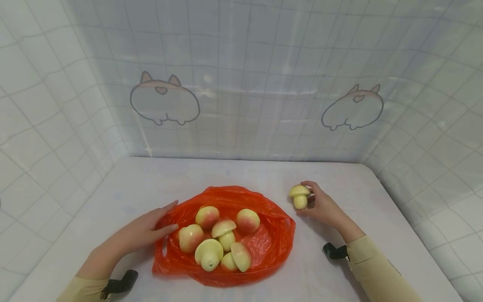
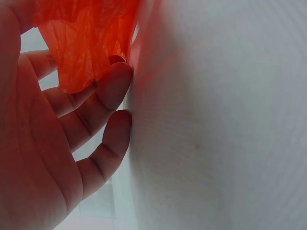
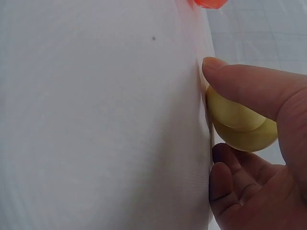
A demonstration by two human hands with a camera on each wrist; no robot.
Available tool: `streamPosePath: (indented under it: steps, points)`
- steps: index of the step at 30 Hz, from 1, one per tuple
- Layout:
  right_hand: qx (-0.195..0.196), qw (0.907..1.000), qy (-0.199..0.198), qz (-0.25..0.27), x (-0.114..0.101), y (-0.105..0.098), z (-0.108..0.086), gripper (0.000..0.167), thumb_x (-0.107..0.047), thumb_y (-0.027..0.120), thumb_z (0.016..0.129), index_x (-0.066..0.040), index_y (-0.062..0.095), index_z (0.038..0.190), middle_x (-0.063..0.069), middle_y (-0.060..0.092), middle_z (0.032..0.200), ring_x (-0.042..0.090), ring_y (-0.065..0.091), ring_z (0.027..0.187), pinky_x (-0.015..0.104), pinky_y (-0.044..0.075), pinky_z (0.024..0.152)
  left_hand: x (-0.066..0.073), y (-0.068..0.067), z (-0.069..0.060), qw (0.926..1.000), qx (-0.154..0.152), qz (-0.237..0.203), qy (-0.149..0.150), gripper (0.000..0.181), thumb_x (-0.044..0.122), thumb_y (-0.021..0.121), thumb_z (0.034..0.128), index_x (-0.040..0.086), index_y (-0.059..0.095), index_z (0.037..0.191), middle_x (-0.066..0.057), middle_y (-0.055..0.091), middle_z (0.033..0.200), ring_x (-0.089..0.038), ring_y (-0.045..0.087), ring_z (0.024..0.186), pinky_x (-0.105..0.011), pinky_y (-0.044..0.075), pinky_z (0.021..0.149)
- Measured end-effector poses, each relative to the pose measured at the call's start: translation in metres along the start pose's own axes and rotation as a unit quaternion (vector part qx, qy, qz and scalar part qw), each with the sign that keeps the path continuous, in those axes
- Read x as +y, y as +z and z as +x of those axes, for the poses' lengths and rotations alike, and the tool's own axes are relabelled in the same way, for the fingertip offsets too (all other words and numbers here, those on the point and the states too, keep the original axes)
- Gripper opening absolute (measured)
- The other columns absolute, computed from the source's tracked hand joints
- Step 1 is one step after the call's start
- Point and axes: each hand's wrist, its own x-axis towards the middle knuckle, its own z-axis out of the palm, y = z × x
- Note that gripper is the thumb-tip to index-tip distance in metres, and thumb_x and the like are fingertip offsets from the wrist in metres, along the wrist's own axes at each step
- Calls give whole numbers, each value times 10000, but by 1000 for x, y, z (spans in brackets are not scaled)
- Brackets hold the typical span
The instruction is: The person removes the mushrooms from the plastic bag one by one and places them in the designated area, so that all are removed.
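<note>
A red plastic bag (image 1: 271, 251) lies spread on the table with its mouth wide. Inside it are several pale yellow mushrooms (image 1: 209, 254), some with caps blushed pink; they look like toys. My left hand (image 1: 145, 228) rests at the bag's left edge, thumb over the rim and fingers along the outside. The left wrist view shows red plastic (image 2: 86, 52) hanging between thumb and loosely bent fingers. Right of the bag, my right hand (image 1: 320, 205) holds a plain yellow mushroom (image 1: 300, 196), cap up and stem at the table. In the right wrist view, thumb and fingers flank that mushroom (image 3: 235, 112).
The white table (image 1: 158, 176) is enclosed by white grid-patterned walls at the back (image 1: 241, 84) and both sides. Two cartoon animal drawings (image 1: 164, 102) decorate the back wall. Dark wrist-camera mounts (image 1: 122, 283) stick out near both wrists.
</note>
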Motion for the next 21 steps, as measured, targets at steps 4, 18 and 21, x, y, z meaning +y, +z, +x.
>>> streamPosePath:
  steps: [4, 18, 21]
  points:
    - [7, 10000, -13, 23, 0, 0, 0, 954, -248, 913, 712, -180, 325, 1461, 104, 551, 1248, 268, 571, 1024, 415, 535, 825, 0, 0, 0, 10000, 5, 18, -9, 871, 635, 603, 885, 163, 319, 1560, -135, 461, 1475, -405, 404, 1343, -634, 406, 1006]
    - [2, 9998, -137, 129, 2, 1, 2, 973, -276, 925, 693, -165, 346, 1467, 110, 482, 1345, 289, 568, 1044, 410, 547, 830, 1, 0, -1, 10000, 38, 34, 37, 874, 628, 606, 886, 156, 313, 1561, -137, 470, 1467, -404, 408, 1342, -634, 403, 1008]
    - [-3, 9998, -160, 134, 2, 1, 1, 961, -278, 916, 706, -160, 346, 1470, 114, 484, 1343, 287, 570, 1039, 392, 554, 814, 1, 0, -1, 10000, 38, 31, 41, 874, 627, 605, 888, 153, 313, 1561, -137, 471, 1467, -403, 409, 1342, -632, 400, 1013]
